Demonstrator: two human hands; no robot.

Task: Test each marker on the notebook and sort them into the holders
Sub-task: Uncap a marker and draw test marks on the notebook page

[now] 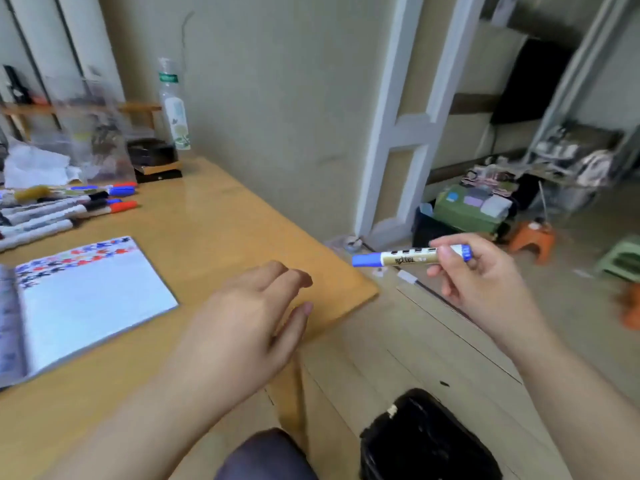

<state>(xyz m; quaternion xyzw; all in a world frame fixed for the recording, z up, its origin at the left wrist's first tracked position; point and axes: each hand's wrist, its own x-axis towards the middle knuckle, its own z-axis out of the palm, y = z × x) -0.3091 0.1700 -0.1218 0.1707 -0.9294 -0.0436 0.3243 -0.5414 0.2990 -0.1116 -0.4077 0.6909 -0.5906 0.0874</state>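
My right hand (485, 282) pinches a blue-capped marker (405, 259) with a gold and white barrel, held level in the air past the table's right corner, cap pointing left. Over the wooden table (214, 216) near its right edge hovers my left hand (252, 320), fingers relaxed and holding nothing. The open notebook (93, 299) lies at the left, with rows of blue and red test marks along its top edge. Several markers (69, 206) with blue, red and black caps lie in a row at the far left. No holder is clearly visible.
A clear plastic bottle (175, 109) stands at the table's back by the wall, beside a dark box (152, 155) and a clear bag (93, 133). A black bag (426, 441) sits on the floor below my right arm. Stools and boxes clutter the floor at the right.
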